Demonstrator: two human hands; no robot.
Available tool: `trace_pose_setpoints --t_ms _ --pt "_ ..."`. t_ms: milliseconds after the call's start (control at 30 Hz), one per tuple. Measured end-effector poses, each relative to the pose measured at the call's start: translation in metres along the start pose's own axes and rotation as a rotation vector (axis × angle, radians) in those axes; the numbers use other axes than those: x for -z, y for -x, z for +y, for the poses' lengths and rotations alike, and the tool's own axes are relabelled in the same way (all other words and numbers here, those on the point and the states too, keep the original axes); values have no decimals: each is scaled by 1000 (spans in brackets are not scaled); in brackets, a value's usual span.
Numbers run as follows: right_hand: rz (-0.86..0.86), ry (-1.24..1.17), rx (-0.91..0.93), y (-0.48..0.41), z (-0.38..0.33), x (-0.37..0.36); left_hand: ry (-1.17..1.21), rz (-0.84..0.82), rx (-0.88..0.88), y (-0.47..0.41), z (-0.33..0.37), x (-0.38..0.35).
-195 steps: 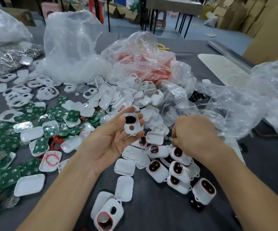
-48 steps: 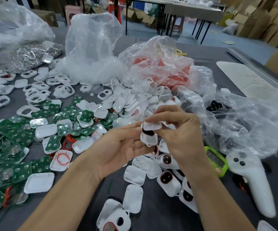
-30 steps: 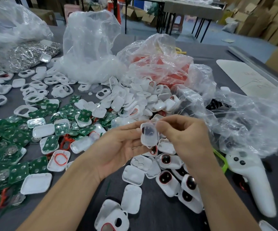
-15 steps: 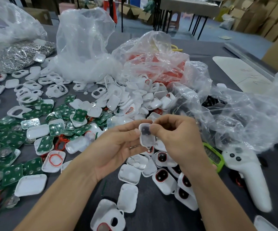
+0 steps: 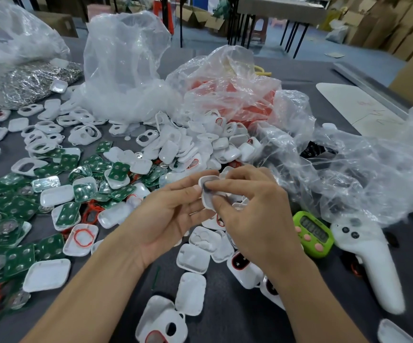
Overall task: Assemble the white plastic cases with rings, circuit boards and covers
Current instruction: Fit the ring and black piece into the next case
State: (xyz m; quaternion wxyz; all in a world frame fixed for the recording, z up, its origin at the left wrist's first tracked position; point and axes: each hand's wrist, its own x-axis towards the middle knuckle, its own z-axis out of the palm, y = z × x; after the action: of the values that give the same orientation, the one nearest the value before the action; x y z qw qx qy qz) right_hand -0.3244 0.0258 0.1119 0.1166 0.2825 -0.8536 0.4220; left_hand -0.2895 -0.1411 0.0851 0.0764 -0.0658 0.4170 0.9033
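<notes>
The left hand (image 5: 165,219) and right hand (image 5: 252,214) pinch the case (image 5: 206,200), long axis upright, dark end up. The right fingers (image 5: 221,184) cover more of it than before.

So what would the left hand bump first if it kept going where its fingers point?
The small white case it holds; right behind that, probably the right hand pinching the same case.

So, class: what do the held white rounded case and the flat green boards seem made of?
The white rounded case looks like moulded plastic: smooth, faintly glossy, thin-walled. The flat green boards are probably laminate circuit board: glossy green coat, round silvery pads.
</notes>
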Motion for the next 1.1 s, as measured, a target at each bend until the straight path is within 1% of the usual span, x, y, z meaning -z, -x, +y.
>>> trace_pose_setpoints --t_ms 167,267,367,433,600,700,800,900,967,1000,1100 --pt "-10 -22 -5 0 -1 0 30 5 -20 1 0 0" --pt "27 -60 1 1 -2 0 21 -4 -25 0 1 0" --pt "56 -22 48 3 -3 -1 46 -17 -29 1 2 1" --pt "48 -2 47 4 -3 -2 72 -38 -38 1 3 2" --pt "91 26 56 5 -1 -2 130 -51 -44 1 6 3" --pt "82 8 40 4 0 -1 145 -29 -43 1 6 1" --pt "114 -17 20 3 -1 -2 130 -6 -42 1 6 0" --pt "152 -7 -54 -5 -2 -1 134 29 -52 2 11 3" --pt "113 67 -115 -16 0 2 191 40 -61 4 19 11" --pt "51 134 -150 -24 2 4 226 42 -61 5 23 15" --pt "-226 303 -234 -46 5 4 315 56 -67 9 35 29"
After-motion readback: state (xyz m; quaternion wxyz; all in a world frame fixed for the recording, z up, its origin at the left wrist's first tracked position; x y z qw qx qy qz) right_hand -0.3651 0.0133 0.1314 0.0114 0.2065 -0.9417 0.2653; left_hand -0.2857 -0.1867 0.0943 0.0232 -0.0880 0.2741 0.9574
